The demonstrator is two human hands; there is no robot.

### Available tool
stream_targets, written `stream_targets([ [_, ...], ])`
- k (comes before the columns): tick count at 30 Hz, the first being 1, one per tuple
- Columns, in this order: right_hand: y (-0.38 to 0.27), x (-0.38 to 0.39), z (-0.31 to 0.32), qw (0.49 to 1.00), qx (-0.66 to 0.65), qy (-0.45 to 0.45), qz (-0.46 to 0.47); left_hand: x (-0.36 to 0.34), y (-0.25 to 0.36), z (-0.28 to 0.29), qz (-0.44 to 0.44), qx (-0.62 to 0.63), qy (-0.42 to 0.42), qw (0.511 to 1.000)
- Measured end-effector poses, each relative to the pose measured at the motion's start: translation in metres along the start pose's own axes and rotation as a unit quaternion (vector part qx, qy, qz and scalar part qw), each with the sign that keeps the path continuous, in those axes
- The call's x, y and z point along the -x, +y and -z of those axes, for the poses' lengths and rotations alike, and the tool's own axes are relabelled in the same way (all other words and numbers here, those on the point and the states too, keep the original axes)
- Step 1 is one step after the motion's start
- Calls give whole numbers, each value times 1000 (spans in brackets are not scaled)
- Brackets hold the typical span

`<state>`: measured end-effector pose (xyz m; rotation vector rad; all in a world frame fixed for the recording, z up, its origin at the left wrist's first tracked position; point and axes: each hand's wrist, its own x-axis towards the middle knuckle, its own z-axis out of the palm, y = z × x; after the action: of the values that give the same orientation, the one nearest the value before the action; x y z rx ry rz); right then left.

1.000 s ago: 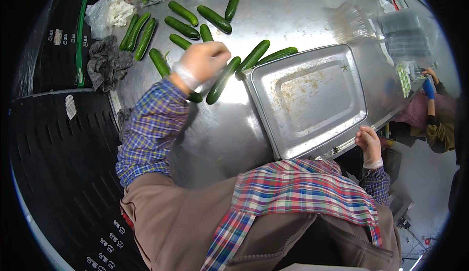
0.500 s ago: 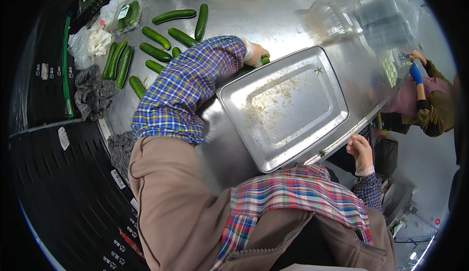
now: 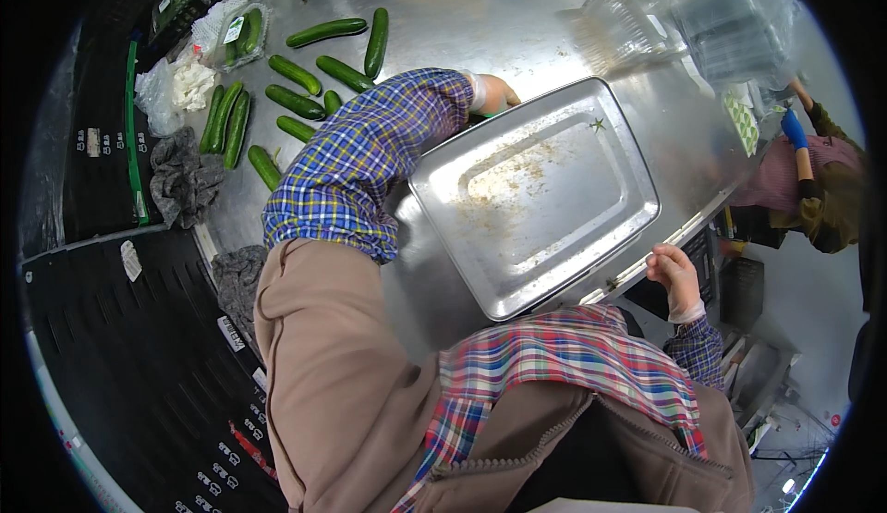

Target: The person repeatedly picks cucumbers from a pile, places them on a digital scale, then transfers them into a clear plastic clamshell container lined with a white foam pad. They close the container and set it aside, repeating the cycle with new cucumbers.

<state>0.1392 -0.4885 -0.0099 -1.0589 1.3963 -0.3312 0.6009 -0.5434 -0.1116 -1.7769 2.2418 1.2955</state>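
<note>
So I'm standing in this prep room, and take the metal tray as the clock's middle, with the person at 6. Their left hand is at 11 o'clock, just past the far rim. A green sliver shows between hand and rim, most likely a cucumber. The fingers are mostly hidden behind the wrist and tray, so I can't tell if they've closed on it.

Right hand is at 4 o'clock by the table edge, fingers bent toward the thumb. I see nothing in it, but can't tell if the fingertips meet.

Looks to me like the step in hand is a reach for a cucumber behind the tray. I'd say it calls for finding a good hold by feel, without snagging the rim.

Head count: eleven loose cucumbers I can make out, all around 10 o'clock. Three lie in a bunch, eight are scattered, and the plaid sleeve could be covering more. One clear pack, also at 10, has at least two in it. One tray, crumbs on it, plus one star-shaped green bit at 1 o'clock. Two gray rags, 8 to 9 o'clock. One co-worker's blue glove, between 2 and 3.
</note>
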Motion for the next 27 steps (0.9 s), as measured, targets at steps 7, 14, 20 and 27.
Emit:
stream_targets([
  [7, 1, 12, 20, 999, -11, 44, -9, 47, -60, 0, 36, -174, 85, 980],
  [14, 4, -2, 15, 1000, -6, 13, 2, 168, -141, 4, 200, 12, 297, 934],
  [20, 0, -10, 12, 1000, 16, -6, 12, 239, -148, -12, 259, 53, 220, 939],
  [27, 5, -16, 13, 999, 28, -25, 15, 253, -137, -37, 240, -26, 340, 909],
])
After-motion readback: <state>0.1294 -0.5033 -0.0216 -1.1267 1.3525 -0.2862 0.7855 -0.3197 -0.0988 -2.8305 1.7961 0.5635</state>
